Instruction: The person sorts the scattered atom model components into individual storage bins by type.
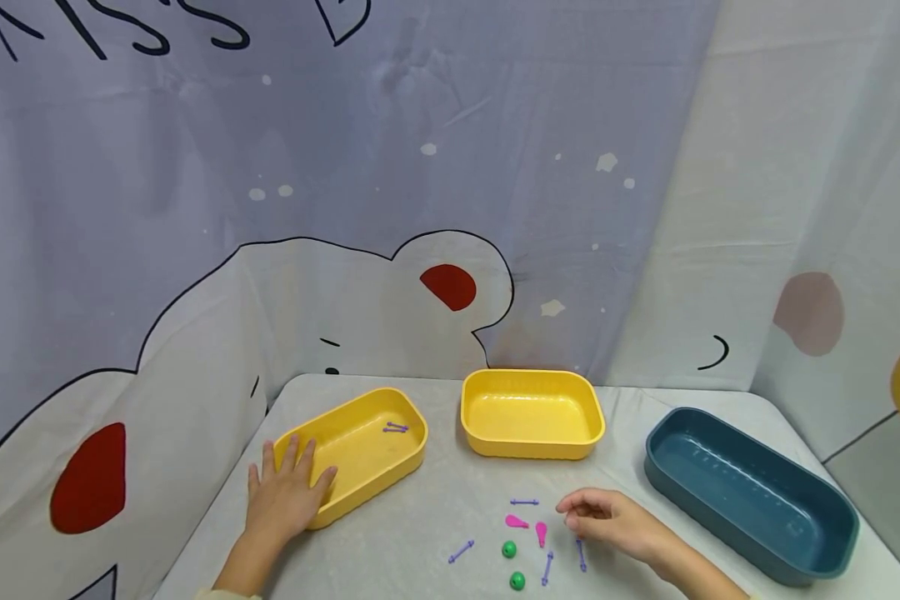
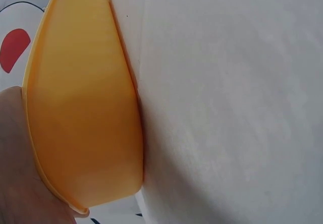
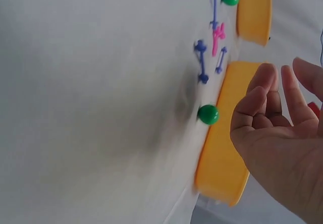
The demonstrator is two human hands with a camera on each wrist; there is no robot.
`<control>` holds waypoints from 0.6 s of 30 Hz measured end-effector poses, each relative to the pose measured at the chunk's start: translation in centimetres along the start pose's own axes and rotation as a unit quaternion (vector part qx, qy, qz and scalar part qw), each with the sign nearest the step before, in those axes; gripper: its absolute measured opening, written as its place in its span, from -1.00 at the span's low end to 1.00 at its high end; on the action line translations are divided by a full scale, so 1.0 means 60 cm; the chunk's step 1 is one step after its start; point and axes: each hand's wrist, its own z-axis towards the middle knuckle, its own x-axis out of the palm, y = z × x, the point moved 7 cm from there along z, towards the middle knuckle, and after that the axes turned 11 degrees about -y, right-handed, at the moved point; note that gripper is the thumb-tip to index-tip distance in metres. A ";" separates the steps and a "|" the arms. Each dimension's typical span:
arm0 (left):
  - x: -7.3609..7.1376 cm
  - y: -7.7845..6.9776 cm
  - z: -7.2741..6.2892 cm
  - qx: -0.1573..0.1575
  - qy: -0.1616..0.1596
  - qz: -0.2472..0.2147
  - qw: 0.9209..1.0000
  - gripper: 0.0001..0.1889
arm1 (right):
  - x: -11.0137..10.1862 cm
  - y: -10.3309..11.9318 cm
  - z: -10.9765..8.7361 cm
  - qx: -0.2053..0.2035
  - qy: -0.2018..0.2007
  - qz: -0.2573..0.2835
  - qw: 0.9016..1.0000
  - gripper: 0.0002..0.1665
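My left hand (image 1: 281, 493) lies over the near left end of a yellow tray (image 1: 348, 471), fingers spread and fairly straight across its rim. Inside that tray are two small purple dumbbell-shaped sticks (image 1: 395, 430). My right hand (image 1: 621, 525) hovers over the table with loosely bent fingers and nothing visible between them. Close by lie a purple stick (image 1: 581, 556), another purple stick (image 1: 547, 568), and two pink teardrop-shaped pieces (image 1: 542, 534). A green bead (image 3: 208, 114) shows beside the hand in the right wrist view.
A second yellow tray (image 1: 532, 450) stands at the back middle. On the right is a dark blue tray (image 1: 750, 521). Green beads (image 1: 517, 581) and more purple sticks (image 1: 461, 551) lie loose at the front middle. A printed cloth (image 1: 450, 167) hangs behind the table.
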 end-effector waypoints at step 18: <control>0.000 -0.001 0.000 -0.001 0.003 0.000 1.000 -0.21 | -0.016 -0.045 -0.003 -0.030 0.077 -0.008 0.997 -0.70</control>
